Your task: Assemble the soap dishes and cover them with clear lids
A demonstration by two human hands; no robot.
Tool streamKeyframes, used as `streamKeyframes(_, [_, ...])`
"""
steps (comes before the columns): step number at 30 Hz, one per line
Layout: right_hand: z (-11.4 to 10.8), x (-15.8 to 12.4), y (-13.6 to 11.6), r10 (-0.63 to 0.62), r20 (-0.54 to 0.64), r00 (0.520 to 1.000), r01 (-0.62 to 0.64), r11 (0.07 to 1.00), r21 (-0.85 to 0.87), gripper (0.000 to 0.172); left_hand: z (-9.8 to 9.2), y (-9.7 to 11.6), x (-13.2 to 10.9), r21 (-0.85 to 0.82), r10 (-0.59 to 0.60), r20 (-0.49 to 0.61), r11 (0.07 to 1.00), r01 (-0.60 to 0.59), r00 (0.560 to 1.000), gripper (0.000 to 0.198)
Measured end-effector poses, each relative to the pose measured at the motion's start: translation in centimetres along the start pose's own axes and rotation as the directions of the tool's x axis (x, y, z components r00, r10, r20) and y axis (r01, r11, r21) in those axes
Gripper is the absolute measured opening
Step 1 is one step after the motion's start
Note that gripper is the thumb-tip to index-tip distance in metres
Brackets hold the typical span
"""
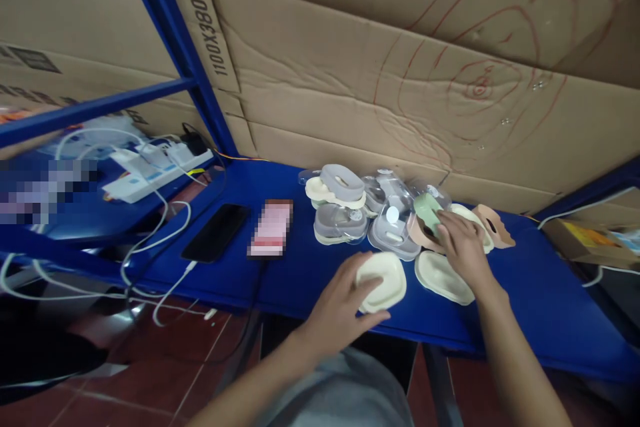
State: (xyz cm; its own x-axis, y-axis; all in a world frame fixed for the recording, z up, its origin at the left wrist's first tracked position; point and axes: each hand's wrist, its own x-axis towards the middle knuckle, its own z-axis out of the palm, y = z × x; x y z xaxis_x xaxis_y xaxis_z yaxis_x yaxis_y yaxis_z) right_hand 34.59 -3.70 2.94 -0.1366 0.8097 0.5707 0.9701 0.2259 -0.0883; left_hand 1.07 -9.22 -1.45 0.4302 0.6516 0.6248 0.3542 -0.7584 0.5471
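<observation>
My left hand (345, 300) is closed round a cream plastic dish (393, 283), shallow and with rounded corners, over the table's front edge. My right hand (465, 243) has its fingers curled on a small green plastic tray (427, 212) at the right of the pile; its fingertips are partly hidden. Under the green tray lies a peach piece (423, 233). Another cream dish (443, 277) rests on the table just below my right hand. A cream piece (473, 223) and a peach piece with a cut-out (494, 227) lie beyond the hand.
Grey dishes with clear lids (340, 223) and a grey slotted insert (343, 183) are heaped against the cardboard (320, 87). A black phone (216, 233), a lit phone (273, 230), white cables and a power strip (155, 173) are on the left. A carton (590, 243) stands right.
</observation>
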Motion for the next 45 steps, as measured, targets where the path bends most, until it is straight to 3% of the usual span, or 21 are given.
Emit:
streamKeyframes(3, [0.6,-0.4,0.2,0.014,0.016,1.0,-0.014,1.0,0.003,0.046,-3.0,-1.3,4.9,0.125,0.023,-0.185,0.992,0.001,0.982,0.044])
streamKeyframes(5, [0.4,-1.3,0.2,0.046,-0.032,0.998,-0.046,0.999,0.009,0.048,-4.9,-3.0,9.2,0.223,-0.079,-0.247,0.965,0.136,0.966,0.043])
streamKeyframes(7, [-0.2,-2.8,0.1,0.088,-0.102,0.991,-0.087,0.996,0.011,0.047,-6.1,-5.1,13.7,0.308,-0.221,-0.319,0.896,0.321,0.922,0.042])
streamKeyframes(9, [-0.9,-4.7,-0.1,0.12,-0.156,0.98,-0.119,0.993,0.018,0.044,-6.4,-7.1,17.4,0.363,-0.375,-0.283,0.81,0.461,0.882,0.044])
streamKeyframes(11, [-1.5,-6.9,-0.6,0.122,-0.158,0.98,-0.118,0.992,0.034,0.041,-6.0,-8.6,20.0,0.407,-0.509,-0.182,0.74,0.536,0.841,0.053])
streamKeyframes(15, [-1.5,-11.0,-2.0,0.062,-0.066,0.996,-0.057,0.995,0.076,0.038,-4.6,-10.1,21.8,0.413,-0.573,-0.08,0.725,0.551,0.815,0.066])
streamKeyframes(19, [-0.6,-13.1,-2.7,0.013,0.062,0.998,-0.017,0.998,0.06,0.039,-4.6,-10.1,20.6,0.417,-0.534,-0.058,0.754,0.507,0.843,0.065])
streamKeyframes(21, [-0.3,-13.2,-2.8,0.0,0.11,0.994,-0.007,0.998,0.067,0.036,-4.9,-9.5,18.9,0.427,-0.459,-0.084,0.785,0.448,0.884,0.06])
streamKeyframes(24, [-0.6,-12.7,-2.4,-0.018,0.127,0.992,0.002,0.992,0.125,0.034,-4.9,-7.2,14.3,0.421,-0.202,-0.115,0.877,0.232,0.973,0.048])
streamKeyframes(26, [-1.4,-12.0,-1.5,0.011,0.053,0.999,-0.019,0.989,0.144,0.034,-4.1,-5.0,10.3,0.391,-0.028,-0.072,0.919,0.054,0.997,0.041])
streamKeyframes(29, [-2.9,-10.7,0.5,0.134,-0.074,0.988,-0.128,0.988,0.082,0.033,-2.0,-2.0,4.3,0.293,0.086,0.169,0.947,-0.133,0.982,0.033])
streamKeyframes(32, [-3.5,-10.0,1.7,0.191,-0.073,0.979,-0.189,0.982,0.025,0.034,-0.2,-0.5,0.3,0.251,0.084,0.367,0.95,-0.186,0.926,0.037])
streamKeyframes(35, [-2.5,-10.3,1.1,0.179,-0.035,0.983,-0.178,0.983,0.034,0.036,0.6,-0.6,-1.0,0.246,0.044,0.412,0.957,-0.157,0.91,0.039])
streamKeyframes(40, [-0.5,-11.6,-0.6,0.167,0.0,0.986,-0.167,0.986,0.011,0.038,0.6,-1.0,-1.0,0.21,0.018,0.356,0.973,-0.098,0.934,0.036])
streamKeyframes(45, [-0.6,-10.7,0.9,0.261,0.025,0.965,-0.261,0.965,0.027,0.045,0.9,-0.9,-1.2,0.235,0.034,0.347,0.964,-0.121,0.937,0.035])
